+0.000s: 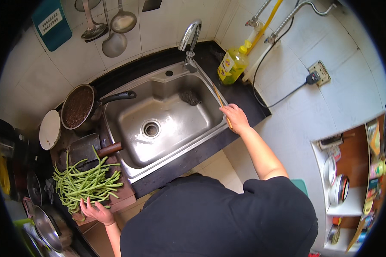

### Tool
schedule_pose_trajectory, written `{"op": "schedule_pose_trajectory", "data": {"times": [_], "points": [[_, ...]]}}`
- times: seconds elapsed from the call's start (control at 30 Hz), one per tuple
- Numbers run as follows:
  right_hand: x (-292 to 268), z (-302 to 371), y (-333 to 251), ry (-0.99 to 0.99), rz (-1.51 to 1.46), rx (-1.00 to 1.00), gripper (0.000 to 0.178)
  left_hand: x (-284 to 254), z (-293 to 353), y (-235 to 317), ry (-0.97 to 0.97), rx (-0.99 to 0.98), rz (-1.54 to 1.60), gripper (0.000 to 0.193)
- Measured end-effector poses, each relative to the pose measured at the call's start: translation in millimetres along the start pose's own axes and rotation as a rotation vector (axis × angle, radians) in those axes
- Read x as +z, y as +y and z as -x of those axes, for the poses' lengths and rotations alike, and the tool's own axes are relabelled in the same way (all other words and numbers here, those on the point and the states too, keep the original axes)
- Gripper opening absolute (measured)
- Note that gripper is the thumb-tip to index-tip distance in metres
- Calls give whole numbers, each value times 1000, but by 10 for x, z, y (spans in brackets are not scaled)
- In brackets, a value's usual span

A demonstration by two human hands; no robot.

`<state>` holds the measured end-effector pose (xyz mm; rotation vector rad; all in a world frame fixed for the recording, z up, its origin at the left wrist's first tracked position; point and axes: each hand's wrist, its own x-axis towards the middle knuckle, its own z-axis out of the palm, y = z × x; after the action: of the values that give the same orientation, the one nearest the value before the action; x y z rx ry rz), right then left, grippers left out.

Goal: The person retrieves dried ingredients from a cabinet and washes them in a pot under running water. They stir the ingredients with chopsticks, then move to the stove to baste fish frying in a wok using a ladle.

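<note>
My right hand point(236, 118) is closed around thin wooden chopsticks point(218, 96) at the right rim of the steel sink point(171, 139). At the near edge of a pile of long green beans point(88, 180), my left hand point(98, 213) has its fingers spread, the fingertips at the beans. Whether they press on any bean I cannot tell. The pile lies on a brown cutting board point(126, 190). Just behind the beans rests a cleaver point(85, 147) with a wooden handle, which reaches toward the sink.
A dark-handled pot point(78, 107) with brown contents and a white plate point(50, 129) stand behind the board. A faucet point(191, 43) rises behind the sink, and a dark scrubber point(189, 97) lies in it. A yellow soap bottle point(233, 66) stands at the corner. Open shelves point(349, 201) are at right.
</note>
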<state>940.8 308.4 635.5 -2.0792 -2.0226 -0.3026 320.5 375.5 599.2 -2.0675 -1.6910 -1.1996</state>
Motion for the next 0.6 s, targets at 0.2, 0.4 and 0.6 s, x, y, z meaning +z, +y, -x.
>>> {"op": "schedule_pose_trajectory", "data": {"times": [0.2,0.4,0.6], "points": [[54,87,917,-239,76,-72,61,351,111,1275,-141,16,165,30],[86,7,1341,-281,21,-226,51,479,385,2161,-329,78,215,34],[162,-59,1475,-449,32,-344,58,222,770,2328,-363,-131,144,37]]}}
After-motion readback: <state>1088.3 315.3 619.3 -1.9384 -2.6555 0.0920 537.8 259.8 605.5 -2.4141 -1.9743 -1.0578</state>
